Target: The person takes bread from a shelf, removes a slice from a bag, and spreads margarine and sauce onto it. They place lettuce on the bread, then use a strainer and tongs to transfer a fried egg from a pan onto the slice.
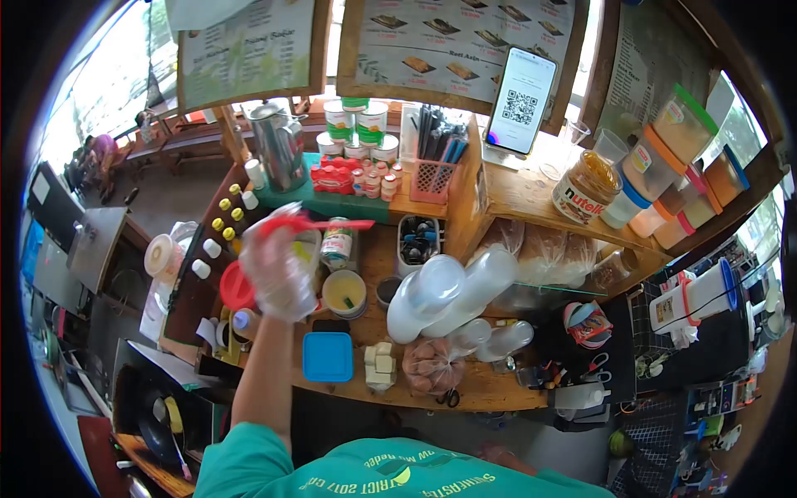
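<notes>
Nearest: blue-lid box point(327, 357) on bench point(481, 400), near side of L hand point(284, 270) & to its R; bagged white blocks point(381, 367) next to it, bagged brown round items point(432, 365) further R. Open tub point(344, 292) w/ pale-yellow contents is just R of the hand, labelled can point(336, 243) just past it.

Risk, I'd judge: a wide swing cd tip tub or can, b/c red utensil point(344, 225) sticks out R of the hand near can top; baggy glove point(290, 286) cd also let it slip.

L hand: in clear plastic, raised over bench, fingers look closed on the utensil; motion blur, so exact grip unclear. R hand: out of view, can't tell how open or if holding anything.

Red bowl or lid point(238, 285) just L of L hand. Beyond the hand, slightly R: red drink packs point(334, 177), then stacked cans point(339, 120). Phone point(521, 101) w/ QR code well apart, far R; menu board point(457, 50) furthest.
</notes>
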`<state>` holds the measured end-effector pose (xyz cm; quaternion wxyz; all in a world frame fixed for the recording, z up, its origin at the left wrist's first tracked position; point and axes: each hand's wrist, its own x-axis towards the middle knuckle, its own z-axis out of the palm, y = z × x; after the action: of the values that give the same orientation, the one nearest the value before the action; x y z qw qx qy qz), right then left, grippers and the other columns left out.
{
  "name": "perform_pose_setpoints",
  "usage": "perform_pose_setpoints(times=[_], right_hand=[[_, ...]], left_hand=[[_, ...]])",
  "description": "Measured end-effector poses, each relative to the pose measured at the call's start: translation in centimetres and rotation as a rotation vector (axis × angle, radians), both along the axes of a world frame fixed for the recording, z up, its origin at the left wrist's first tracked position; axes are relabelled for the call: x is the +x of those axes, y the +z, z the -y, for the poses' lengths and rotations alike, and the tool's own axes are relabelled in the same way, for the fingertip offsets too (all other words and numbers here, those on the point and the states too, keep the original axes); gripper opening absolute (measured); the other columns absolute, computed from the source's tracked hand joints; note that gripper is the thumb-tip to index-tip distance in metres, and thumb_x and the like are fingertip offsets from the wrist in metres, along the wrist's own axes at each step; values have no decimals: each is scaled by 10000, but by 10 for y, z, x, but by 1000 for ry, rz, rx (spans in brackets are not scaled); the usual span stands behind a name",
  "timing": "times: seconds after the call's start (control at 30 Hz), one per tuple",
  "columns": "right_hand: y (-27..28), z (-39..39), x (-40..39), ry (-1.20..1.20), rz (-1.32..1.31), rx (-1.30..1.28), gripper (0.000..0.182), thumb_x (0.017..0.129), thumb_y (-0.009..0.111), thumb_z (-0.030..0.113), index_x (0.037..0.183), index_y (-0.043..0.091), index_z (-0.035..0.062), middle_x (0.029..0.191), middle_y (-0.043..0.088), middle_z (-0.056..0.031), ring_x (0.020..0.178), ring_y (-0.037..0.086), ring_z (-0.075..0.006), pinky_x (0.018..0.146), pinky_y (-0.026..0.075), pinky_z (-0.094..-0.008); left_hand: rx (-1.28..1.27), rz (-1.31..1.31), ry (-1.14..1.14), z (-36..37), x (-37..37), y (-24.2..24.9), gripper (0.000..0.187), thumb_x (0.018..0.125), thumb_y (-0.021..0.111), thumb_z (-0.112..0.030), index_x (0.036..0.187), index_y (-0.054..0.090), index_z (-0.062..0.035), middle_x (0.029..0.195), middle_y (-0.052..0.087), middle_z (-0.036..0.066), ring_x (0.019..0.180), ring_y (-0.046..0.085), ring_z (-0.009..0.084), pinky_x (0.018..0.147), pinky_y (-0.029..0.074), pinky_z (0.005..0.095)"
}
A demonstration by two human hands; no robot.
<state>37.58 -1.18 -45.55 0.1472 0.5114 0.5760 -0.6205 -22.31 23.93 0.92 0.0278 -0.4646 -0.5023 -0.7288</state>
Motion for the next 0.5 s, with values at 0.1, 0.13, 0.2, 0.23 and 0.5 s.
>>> perform_pose_setpoints(times=[0.1, 0.13, 0.2, 0.23, 0.5], right_hand=[[7, -17, -29, 309, 136, 11, 298, 984, 584, 365, 1001, 664, 79, 817, 603, -57, 718, 536, -184, 659, 463, -404], [11, -22, -42, 447, 160, 48, 314, 988, 582, 377, 1020, 672, 79, 833, 617, -59, 729, 542, -183, 660, 466, -396], [-17, -17, -55, 428, 121, 61, 297, 972, 590, 359, 1017, 686, 82, 872, 655, -67, 745, 583, -202, 664, 482, -403], [-37, -16, -64, 405, 91, 65, 281, 956, 598, 340, 1015, 700, 85, 911, 692, -74, 760, 624, -221, 667, 498, -409], [-142, -76, -216, 776, -1080, 16, 214, 896, 615, 270, 990, 723, 111, 957, 725, -88, 816, 686, -276, 670, 532, -432]], left_hand=[[252, 822, -401, 104, -30, 13, 183, 1028, 586, -229, 1156, 627, -104, 1013, 670, 96, 901, 656, 220, 904, 532, 394], [225, 827, -450, 140, -36, 11, 178, 1035, 576, -248, 1145, 615, -114, 983, 654, 75, 855, 639, 202, 854, 529, 375], [123, 857, -516, 216, -49, -8, 194, 1044, 553, -302, 1122, 604, -132, 934, 636, 39, 764, 608, 171, 752, 519, 349], [50, 884, -523, 256, -54, -24, 217, 1046, 540, -338, 1108, 606, -141, 916, 634, 24, 718, 594, 156, 701, 511, 342], [-80, 1467, -197, 531, 24, -110, 135, 1046, 551, -237, 1097, 564, -113, 785, 596, 44, 650, 558, 166, 595, 457, 311]])
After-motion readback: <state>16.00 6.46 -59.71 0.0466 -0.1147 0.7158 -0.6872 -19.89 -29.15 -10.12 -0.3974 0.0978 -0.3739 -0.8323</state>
